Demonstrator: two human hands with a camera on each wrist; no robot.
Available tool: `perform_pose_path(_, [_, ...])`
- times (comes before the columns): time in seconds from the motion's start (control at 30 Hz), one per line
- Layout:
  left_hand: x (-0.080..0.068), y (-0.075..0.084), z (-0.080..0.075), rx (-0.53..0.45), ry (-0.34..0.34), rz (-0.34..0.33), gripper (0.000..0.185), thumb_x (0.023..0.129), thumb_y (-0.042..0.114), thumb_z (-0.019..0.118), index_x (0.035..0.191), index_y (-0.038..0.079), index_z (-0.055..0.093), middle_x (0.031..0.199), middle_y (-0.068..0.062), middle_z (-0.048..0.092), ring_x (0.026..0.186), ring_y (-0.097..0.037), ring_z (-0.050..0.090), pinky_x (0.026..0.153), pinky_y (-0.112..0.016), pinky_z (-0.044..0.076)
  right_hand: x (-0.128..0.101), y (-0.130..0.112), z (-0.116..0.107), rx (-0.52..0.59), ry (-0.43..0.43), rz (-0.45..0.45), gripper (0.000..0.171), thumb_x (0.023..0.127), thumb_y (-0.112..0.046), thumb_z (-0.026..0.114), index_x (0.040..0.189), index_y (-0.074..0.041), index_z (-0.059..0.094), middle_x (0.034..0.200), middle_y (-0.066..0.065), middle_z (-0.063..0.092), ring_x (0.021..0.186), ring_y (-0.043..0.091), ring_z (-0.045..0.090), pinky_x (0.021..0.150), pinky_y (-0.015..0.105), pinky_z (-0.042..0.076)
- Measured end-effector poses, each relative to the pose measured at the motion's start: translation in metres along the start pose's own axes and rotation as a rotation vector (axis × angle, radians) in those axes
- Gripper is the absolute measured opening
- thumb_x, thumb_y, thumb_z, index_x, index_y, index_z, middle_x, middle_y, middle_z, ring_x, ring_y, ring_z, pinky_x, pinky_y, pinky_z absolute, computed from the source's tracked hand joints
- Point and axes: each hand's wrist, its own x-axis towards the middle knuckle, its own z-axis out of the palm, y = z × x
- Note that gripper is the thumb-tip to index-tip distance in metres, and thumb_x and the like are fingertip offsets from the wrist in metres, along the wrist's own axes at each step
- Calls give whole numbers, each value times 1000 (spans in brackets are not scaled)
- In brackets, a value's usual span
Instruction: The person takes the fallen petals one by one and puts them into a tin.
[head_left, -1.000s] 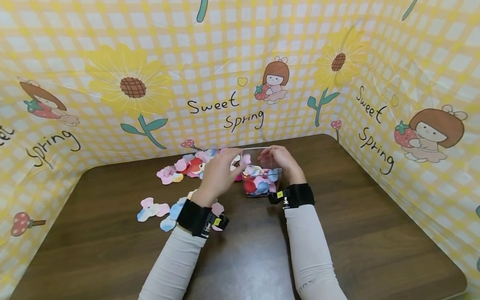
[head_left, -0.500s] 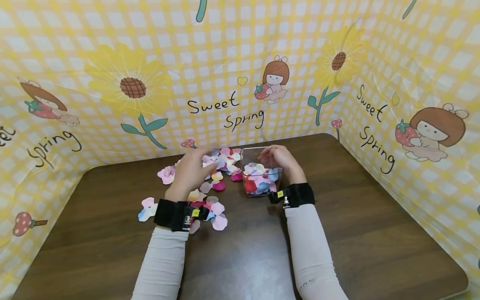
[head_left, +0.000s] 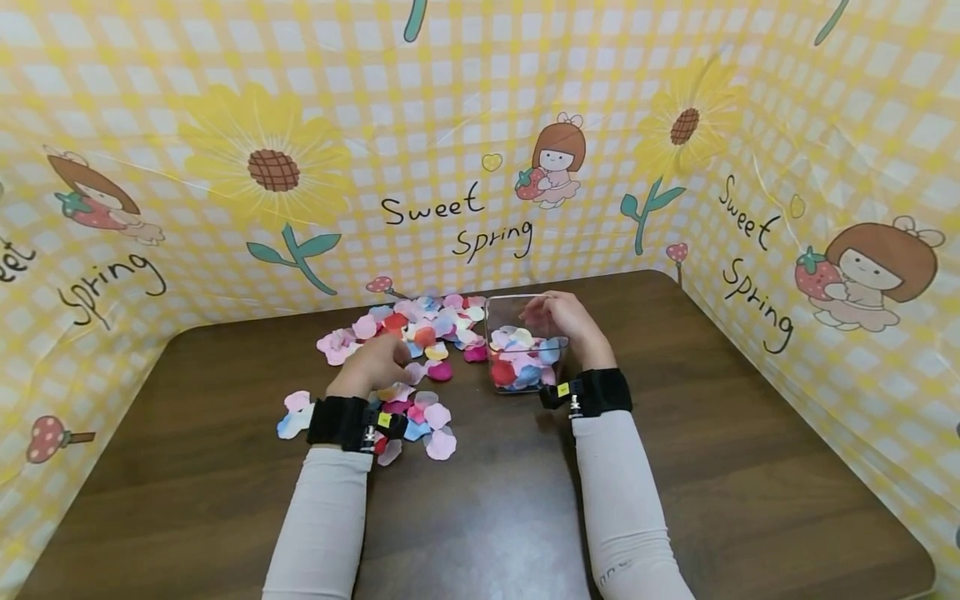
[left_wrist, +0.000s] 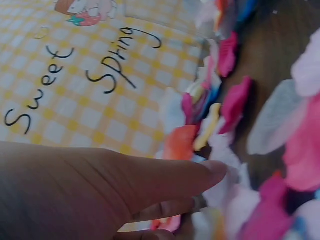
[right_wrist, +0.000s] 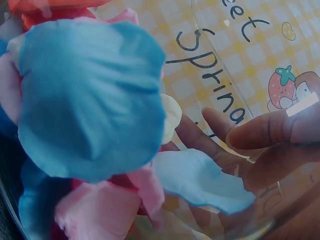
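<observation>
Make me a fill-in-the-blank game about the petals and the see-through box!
1. The right hand holds the clear plastic box, which is partly filled with colourful fabric ____.
2. The left hand rests on the loose pile of fabric petals lying on the dark brown wooden ____.
3. The loose pile lies to the ____ of the box.
4. The words on the yellow checked backdrop read "Sweet ____".

Missing words: petals; table; left; Spring

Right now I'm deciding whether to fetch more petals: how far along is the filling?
The clear box already holds a layer of petals, steadied by the right hand. The left hand is down in the loose pile, gathering. Many petals remain on the table.
</observation>
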Motion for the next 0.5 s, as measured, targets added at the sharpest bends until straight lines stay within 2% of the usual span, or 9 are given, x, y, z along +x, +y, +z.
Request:
perform_pose_path(0.1, [4, -1, 3, 2, 8, -16, 29, 88, 17, 79, 112, 3, 73, 111, -14, 70, 99, -31, 61, 82, -46, 51, 0, 0, 0, 3, 0, -1, 40, 100, -7, 34, 125, 6, 63, 128, 25, 66, 119, 42, 61, 105, 55, 45])
perform_pose_path(0.23, [4, 0, 2, -6, 60, -27, 15, 89, 17, 79, 98, 6, 74, 100, -11, 70, 89, -29, 60, 71, -39, 47, 0, -1, 0, -4, 7, -2, 41, 100, -8, 34, 124, 5, 63, 127, 23, 66, 119, 41, 61, 105, 54, 45])
perform_pose_path(0.33, [1, 1, -1, -15, 107, -13, 15, 90, 18, 79, 98, 6, 74, 101, -12, 69, 88, -29, 60, 68, -38, 47, 0, -1, 0, -9, 9, 1, 41, 100, -8, 33, 125, 5, 63, 128, 23, 66, 120, 40, 61, 105, 54, 45])
perform_pose_path(0.5, [-6, 4, -8, -16, 179, 33, 24, 90, 19, 77, 110, 6, 76, 105, -15, 70, 91, -30, 63, 72, -42, 50, -1, -2, 0, -13, 7, 12, 41, 100, -8, 33, 126, 4, 63, 129, 22, 66, 120, 40, 60, 106, 54, 44])
